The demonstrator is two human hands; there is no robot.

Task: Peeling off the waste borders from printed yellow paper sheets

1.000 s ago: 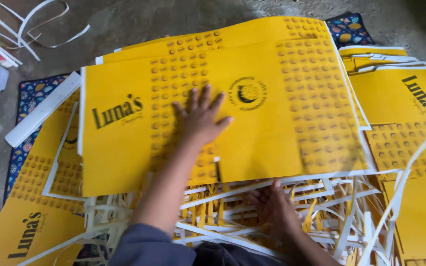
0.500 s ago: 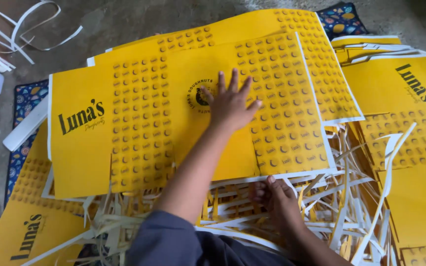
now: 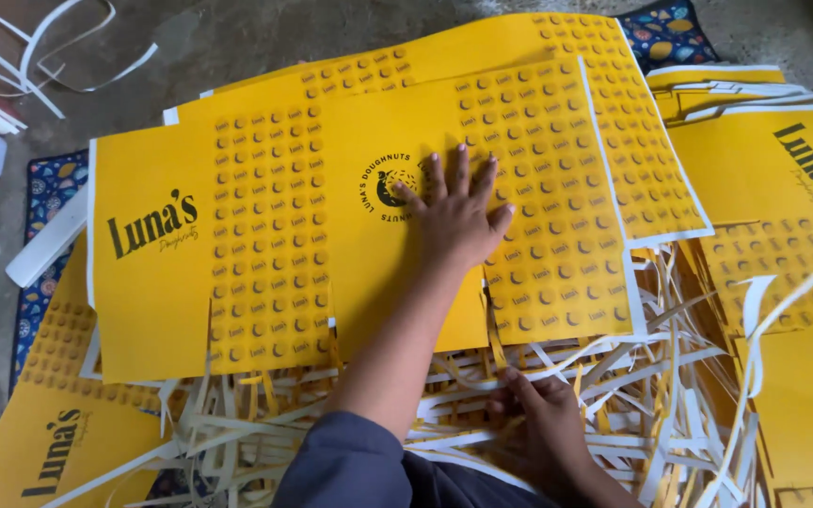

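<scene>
A large yellow printed sheet (image 3: pixel 265 235) with a white border, rows of small dots and a round black emblem lies on top of a pile of like sheets. My left hand (image 3: pixel 454 221) lies flat on its middle, fingers spread, just right of the emblem. Below the sheet's notched lower edge is a tangle of white and yellow paper strips (image 3: pixel 642 376). My right hand (image 3: pixel 538 433) rests in that tangle, fingers curled into the strips. A dark sleeve covers my left forearm.
More yellow sheets (image 3: pixel 783 179) are stacked at the right and at the lower left (image 3: pixel 58 442). A patterned blue mat (image 3: pixel 49 188) lies under the pile on a grey concrete floor (image 3: pixel 237 38). White offcut strips (image 3: pixel 58 47) lie at the top left, and a white object sits at the left edge.
My left hand has slid to the right across the top sheet, past the emblem. The sheet has shifted left and clear of the strips. My right hand has stayed in the strips.
</scene>
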